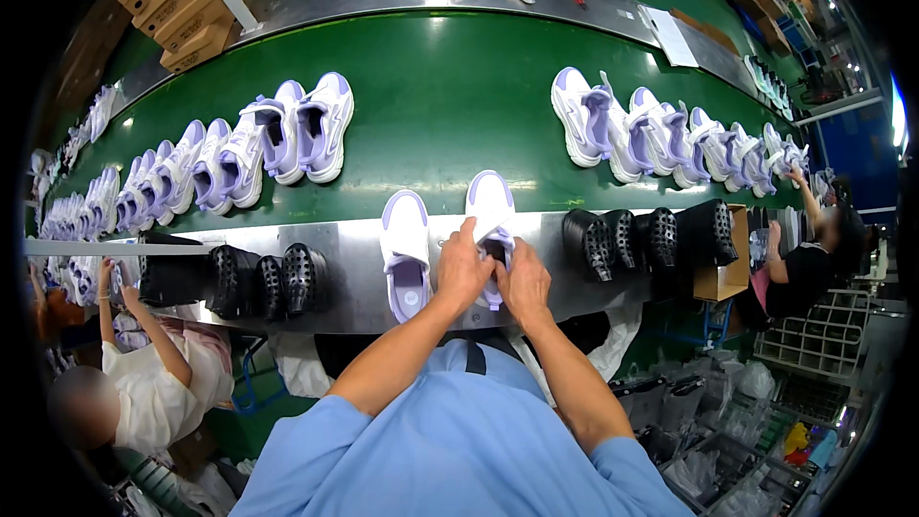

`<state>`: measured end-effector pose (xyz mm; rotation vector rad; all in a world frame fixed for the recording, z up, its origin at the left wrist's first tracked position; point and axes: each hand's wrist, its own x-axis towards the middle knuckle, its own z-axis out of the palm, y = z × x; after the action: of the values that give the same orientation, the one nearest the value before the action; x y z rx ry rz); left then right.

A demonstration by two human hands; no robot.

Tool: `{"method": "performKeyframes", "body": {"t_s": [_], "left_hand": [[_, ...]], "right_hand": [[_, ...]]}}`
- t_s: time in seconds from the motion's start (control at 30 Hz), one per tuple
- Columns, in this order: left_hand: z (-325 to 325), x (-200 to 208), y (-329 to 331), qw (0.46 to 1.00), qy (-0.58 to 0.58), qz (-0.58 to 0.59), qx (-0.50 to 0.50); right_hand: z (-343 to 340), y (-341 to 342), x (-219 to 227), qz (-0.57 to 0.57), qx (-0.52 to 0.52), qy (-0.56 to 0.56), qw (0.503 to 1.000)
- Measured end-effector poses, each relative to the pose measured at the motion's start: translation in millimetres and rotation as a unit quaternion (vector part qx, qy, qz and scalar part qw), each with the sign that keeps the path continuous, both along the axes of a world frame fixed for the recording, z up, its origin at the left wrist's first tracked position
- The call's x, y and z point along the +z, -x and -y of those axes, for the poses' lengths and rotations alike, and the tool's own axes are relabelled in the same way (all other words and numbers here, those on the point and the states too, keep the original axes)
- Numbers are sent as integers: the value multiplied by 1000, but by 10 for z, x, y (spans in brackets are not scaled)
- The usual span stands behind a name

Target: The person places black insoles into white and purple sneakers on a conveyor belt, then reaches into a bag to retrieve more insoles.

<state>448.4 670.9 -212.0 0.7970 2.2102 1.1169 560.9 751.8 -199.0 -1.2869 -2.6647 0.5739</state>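
Observation:
A white and lavender sneaker [492,193] lies on the metal ledge in front of me, toe pointing away. My left hand [463,270] grips its opening from the left, the index finger stretched up along the tongue area. On the opposite side of the collar, my right hand [524,281] has its fingers curled over the edge, the tips partly hidden inside the shoe. Just left of my hands rests a matching sneaker [406,247], its lavender insole showing; neither hand touches it.
Rows of similar sneakers [326,124] [580,115] line the green belt [440,115] on both sides. Black perforated shoe-shaped pieces [304,278] [661,237] flank me on the metal ledge [359,278]. Co-workers [168,364] [814,263] sit left and right. Shoeboxes [182,10] are stacked far left.

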Motion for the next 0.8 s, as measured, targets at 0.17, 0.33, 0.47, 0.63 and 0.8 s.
{"method": "performKeyframes", "body": {"t_s": [0.17, 0.33, 0.47, 0.63, 0.8], "left_hand": [[-167, -267, -118, 993, 52, -19, 104], [210, 280, -94, 997, 49, -35, -54], [1390, 833, -16, 982, 89, -165, 18], [1435, -49, 97, 992, 64, -89, 57], [1046, 348, 160, 997, 38, -37, 55]], "right_hand": [[-44, 171, -155, 66, -49, 39, 996], [-184, 9, -305, 35, -26, 38, 998], [-166, -22, -249, 40, 11, 55, 998], [-64, 15, -212, 18, 50, 82, 995], [-76, -148, 154, 1, 47, 184, 982]]}}
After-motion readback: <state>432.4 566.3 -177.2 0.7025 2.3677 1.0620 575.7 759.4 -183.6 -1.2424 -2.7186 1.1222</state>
